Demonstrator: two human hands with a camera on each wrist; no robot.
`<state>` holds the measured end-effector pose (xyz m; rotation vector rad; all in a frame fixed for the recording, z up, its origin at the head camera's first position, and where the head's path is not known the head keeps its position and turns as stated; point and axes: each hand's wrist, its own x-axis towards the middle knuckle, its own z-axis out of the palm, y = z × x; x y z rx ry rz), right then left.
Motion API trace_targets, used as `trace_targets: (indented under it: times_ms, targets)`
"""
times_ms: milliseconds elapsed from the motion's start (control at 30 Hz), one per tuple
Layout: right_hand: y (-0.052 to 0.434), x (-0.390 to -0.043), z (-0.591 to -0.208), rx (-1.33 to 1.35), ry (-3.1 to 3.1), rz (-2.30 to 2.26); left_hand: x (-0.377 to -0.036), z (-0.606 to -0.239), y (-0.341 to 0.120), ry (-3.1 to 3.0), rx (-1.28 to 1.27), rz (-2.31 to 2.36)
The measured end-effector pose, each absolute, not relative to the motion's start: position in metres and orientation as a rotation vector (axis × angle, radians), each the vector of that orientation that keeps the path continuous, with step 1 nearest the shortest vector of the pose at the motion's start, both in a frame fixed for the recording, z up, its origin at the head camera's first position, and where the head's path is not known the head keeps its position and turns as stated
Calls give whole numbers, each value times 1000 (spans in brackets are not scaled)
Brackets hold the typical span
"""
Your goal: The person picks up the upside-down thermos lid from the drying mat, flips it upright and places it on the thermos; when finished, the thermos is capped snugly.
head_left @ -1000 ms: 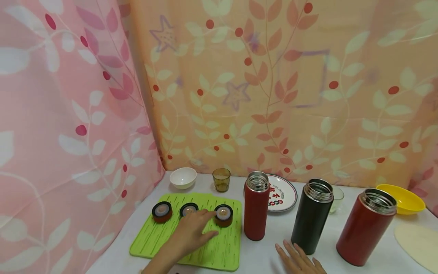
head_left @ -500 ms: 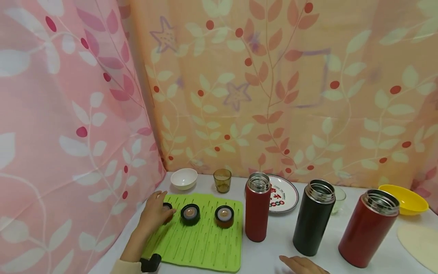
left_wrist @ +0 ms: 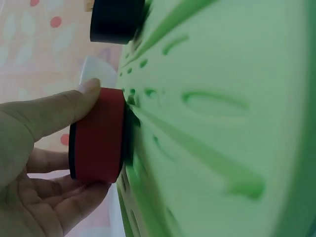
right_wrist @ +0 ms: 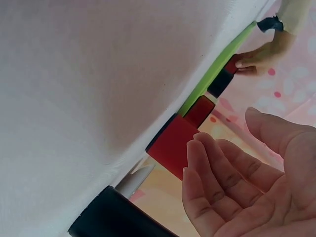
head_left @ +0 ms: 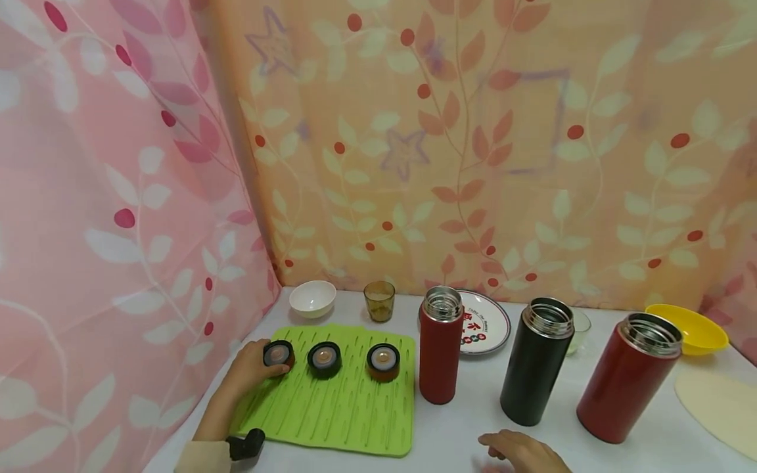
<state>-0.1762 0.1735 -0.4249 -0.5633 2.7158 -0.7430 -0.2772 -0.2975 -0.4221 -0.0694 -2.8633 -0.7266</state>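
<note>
Three flask lids sit in a row on a green ridged mat (head_left: pixel 349 414). My left hand (head_left: pixel 263 369) grips the leftmost red lid (head_left: pixel 278 355); in the left wrist view the thumb (left_wrist: pixel 59 108) lies along one side of this lid (left_wrist: pixel 96 136) and the fingers curl under the other. A black lid (head_left: pixel 324 358) and another red lid (head_left: pixel 383 361) stand free to its right. My right hand (head_left: pixel 520 450) hovers with relaxed fingers, holding nothing, near the table's front edge, in front of the black flask (head_left: pixel 537 361).
Open flasks stand right of the mat: a small red one (head_left: pixel 440 351) and a large red one (head_left: pixel 627 378). Behind are a white bowl (head_left: pixel 312 299), an amber glass (head_left: pixel 379 301), a printed plate (head_left: pixel 487 325) and a yellow bowl (head_left: pixel 688 328). Curtains close off the left and back.
My left hand moved left across the mat from the rightmost lid to the leftmost one and took hold of it. My right hand drew back towards the near edge.
</note>
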Motion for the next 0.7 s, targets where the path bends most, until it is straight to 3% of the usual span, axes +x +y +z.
trace_targets:
  times_ms: [333, 700]
  targets:
    - [176, -174, -414, -667, 2717, -797, -275, -413, -295, -2801, -44, -768]
    - [172, -171, -401, -646, 2779, -856, -268, -386, -247, -2664, -296, -869]
